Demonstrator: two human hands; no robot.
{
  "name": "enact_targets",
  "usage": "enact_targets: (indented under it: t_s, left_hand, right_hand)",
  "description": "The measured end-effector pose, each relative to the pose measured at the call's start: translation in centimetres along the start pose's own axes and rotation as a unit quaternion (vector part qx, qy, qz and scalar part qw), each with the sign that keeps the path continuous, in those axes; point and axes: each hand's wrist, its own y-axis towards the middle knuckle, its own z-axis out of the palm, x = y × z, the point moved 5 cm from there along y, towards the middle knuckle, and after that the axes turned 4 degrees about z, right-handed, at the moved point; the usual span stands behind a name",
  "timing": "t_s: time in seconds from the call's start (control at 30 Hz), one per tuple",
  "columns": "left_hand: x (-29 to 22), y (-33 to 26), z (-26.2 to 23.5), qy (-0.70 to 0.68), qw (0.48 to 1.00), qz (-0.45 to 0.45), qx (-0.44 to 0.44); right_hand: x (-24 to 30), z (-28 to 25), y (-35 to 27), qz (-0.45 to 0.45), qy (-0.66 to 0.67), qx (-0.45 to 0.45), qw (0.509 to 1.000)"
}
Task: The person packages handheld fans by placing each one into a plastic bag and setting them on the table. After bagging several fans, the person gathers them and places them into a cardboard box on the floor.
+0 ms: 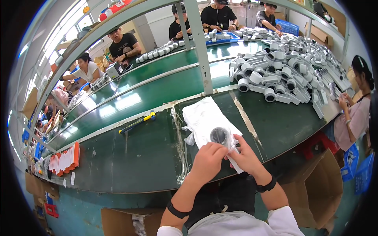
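Taking the held device as the clock's centre, with 12 straight away from the person, the left hand (208,160) is at about 8 o'clock and the right hand (245,155) at about 4. Both are closed on the white handheld device (219,135), fingers bent in from either side of its shaft; the grip seems meant to keep it steady between them. Its round, dark-faced head is tilted up just beyond the fingertips, probably so that the face stays in view, while the shaft slants between the hands and its end shows at 5 o'clock, near the edge of the desk (145,165). Whether clear film covers it, I cannot tell.

Just beyond, toward 11 o'clock, a pile of white bags (206,112) lies under and behind the head, seemingly kept there for easy reach and as a soft rest. Farther off, between 9 and 10 o'clock, a hammer (138,122) lies apart from the work, perhaps set aside to leave room. Orange-and-white boxes (65,159) stand in a row well away at 9.

At 1 o'clock, a large heap of similar grey-white devices (283,74) covers the desk's far part, apparently pooled within reach of several people. Past the green belt (153,82), co-workers (218,17) sit from 11 to 1.
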Motion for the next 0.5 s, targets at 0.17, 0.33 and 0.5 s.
enact_targets:
  t_s: [0.17, 0.33, 0.5]
  left_hand:
    - [-1.1, -1.2, 1.4, -0.08, 0.997, -0.016, 0.005]
    - [-0.5, -2.3, 1.0, -0.148, 0.983, -0.069, -0.082]
    - [1.0, -4.3, 2.8, -0.352, 0.909, -0.223, -0.017]
  right_hand:
    - [-0.4, 0.5, 0.1, -0.101, 0.076, -0.063, 0.99]
    - [-0.2, 1.0, 0.4, -0.107, 0.112, -0.075, 0.985]
    - [-1.3, 1.3, 1.1, -0.093, 0.222, -0.092, 0.966]
